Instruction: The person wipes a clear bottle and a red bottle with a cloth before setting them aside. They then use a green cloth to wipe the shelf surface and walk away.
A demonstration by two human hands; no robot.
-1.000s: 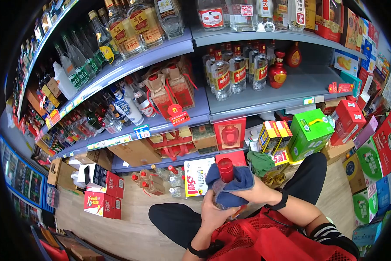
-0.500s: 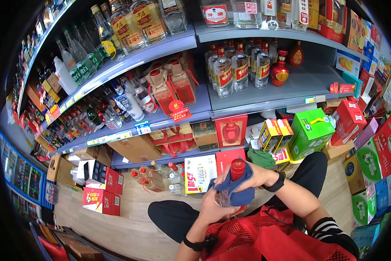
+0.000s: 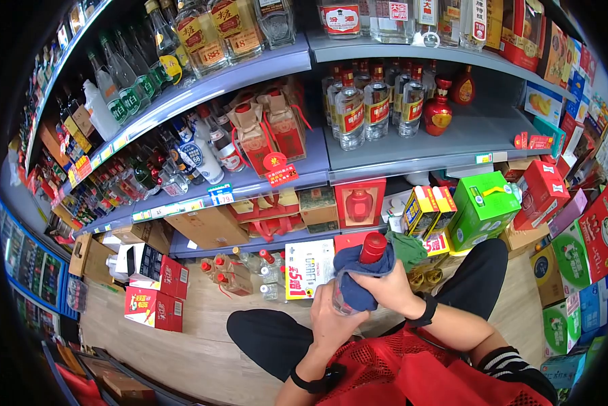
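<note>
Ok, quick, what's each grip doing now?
Left hand: closed around the red-capped bottle.
Right hand: closed on the blue cloth, against the bottle.

Seen from my own head, a single wide-angle camera faces forward and down over my red vest [image 3: 412, 369], with my left hand [image 3: 332, 317] and right hand [image 3: 392, 291] close below the lens. The shelves [image 3: 419, 145] stand farther off, curving across the upper frame above the floor [image 3: 196, 355], inside dark, rounded edges.
</note>
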